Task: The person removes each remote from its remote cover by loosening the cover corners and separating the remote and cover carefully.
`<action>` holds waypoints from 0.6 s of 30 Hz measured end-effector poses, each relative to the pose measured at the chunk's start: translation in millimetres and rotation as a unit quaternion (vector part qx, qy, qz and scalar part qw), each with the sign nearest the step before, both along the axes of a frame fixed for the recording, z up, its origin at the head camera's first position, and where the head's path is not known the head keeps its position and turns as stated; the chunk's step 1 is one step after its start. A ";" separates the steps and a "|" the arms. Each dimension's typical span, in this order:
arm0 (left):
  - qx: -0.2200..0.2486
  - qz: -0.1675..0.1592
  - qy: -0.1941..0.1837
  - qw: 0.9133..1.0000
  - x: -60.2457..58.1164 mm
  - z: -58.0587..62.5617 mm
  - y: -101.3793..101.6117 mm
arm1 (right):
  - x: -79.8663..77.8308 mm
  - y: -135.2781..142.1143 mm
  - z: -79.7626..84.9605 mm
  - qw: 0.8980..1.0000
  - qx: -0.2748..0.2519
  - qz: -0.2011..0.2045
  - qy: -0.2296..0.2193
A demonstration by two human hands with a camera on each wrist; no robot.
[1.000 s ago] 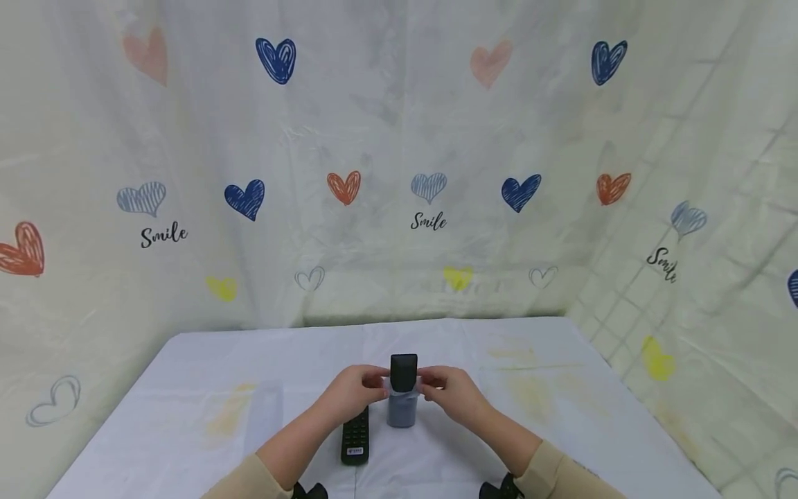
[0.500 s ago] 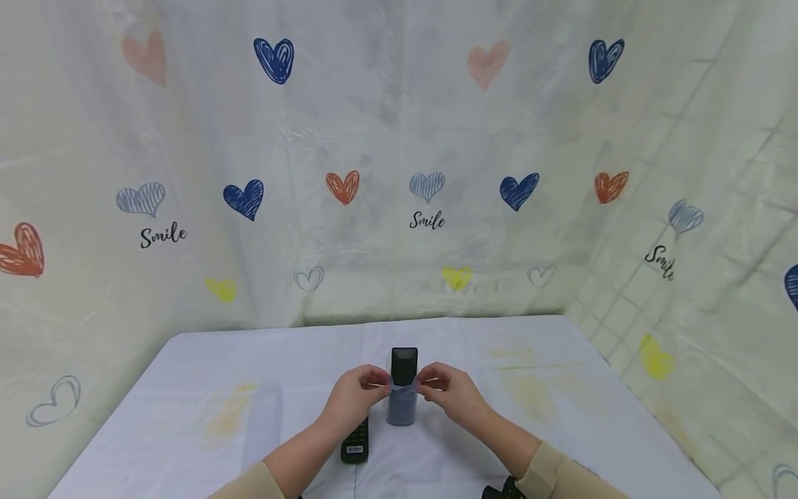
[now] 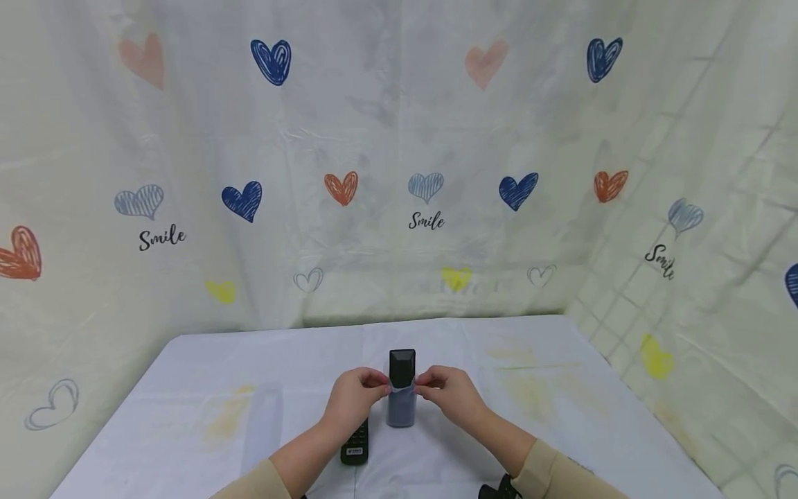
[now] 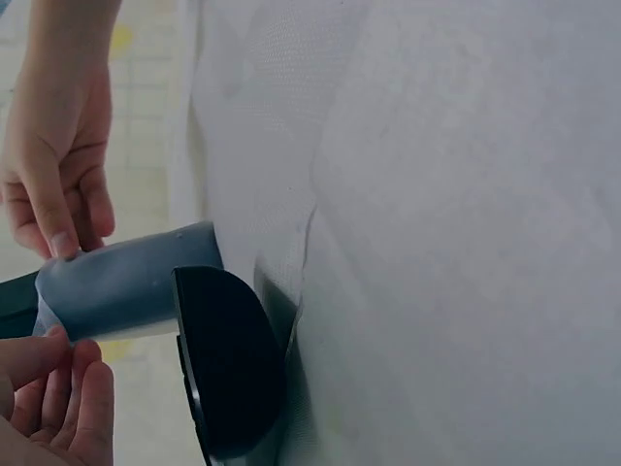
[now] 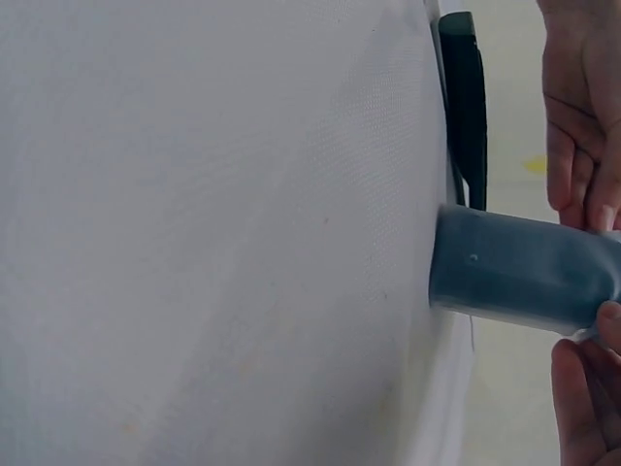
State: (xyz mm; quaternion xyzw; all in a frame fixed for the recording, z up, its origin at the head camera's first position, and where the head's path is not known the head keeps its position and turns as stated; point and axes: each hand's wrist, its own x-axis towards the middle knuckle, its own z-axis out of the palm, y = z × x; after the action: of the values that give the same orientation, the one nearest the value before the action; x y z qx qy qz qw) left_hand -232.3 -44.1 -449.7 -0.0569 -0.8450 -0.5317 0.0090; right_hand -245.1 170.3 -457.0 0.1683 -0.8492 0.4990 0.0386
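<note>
The translucent pouch (image 3: pixel 401 410) looked like smooth, softly glossy plastic.
The black device (image 3: pixel 402 367) in it and the black remote (image 3: pixel 355 449) looked like smooth plastic; the white tablecloth (image 3: pixel 312 353) looked matt and finely textured, the heart-printed backdrop (image 3: pixel 361 125) like faintly shiny plastic sheeting, the beige sleeves (image 3: pixel 561 471) like matt cloth.

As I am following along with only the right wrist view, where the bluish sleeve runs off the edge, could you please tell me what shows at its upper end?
Observer: In the head view, a black object sticks out of the top of the bluish sleeve.
Operator: Thank you; does the long black thing near it have any keys?
Observer: Yes, the head view shows rows of keys on it.
Operator: Is any of it hidden there?
Observer: Yes, the left hand and wrist overlap its far end.
</note>
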 end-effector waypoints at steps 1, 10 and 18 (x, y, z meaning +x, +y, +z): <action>-0.002 -0.002 -0.002 1.000 -0.1 1.0 -0.7 | -0.2 -0.6 1.2 1.000 0.005 0.002 0.000; -0.005 -0.020 -0.025 0.999 -2.8 4.1 -2.3 | -3.5 2.5 4.1 0.998 0.056 0.027 0.007; -0.015 -0.035 -0.034 0.999 -1.9 3.8 -1.8 | -5.6 5.8 1.0 0.995 0.086 0.055 0.007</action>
State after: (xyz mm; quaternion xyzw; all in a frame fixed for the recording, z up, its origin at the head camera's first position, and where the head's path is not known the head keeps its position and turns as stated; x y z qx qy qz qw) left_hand -234.2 -45.9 -446.0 -0.0682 -0.8503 -0.5203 -0.0395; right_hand -250.7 176.1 -456.1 0.2208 -0.8783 0.4242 0.0020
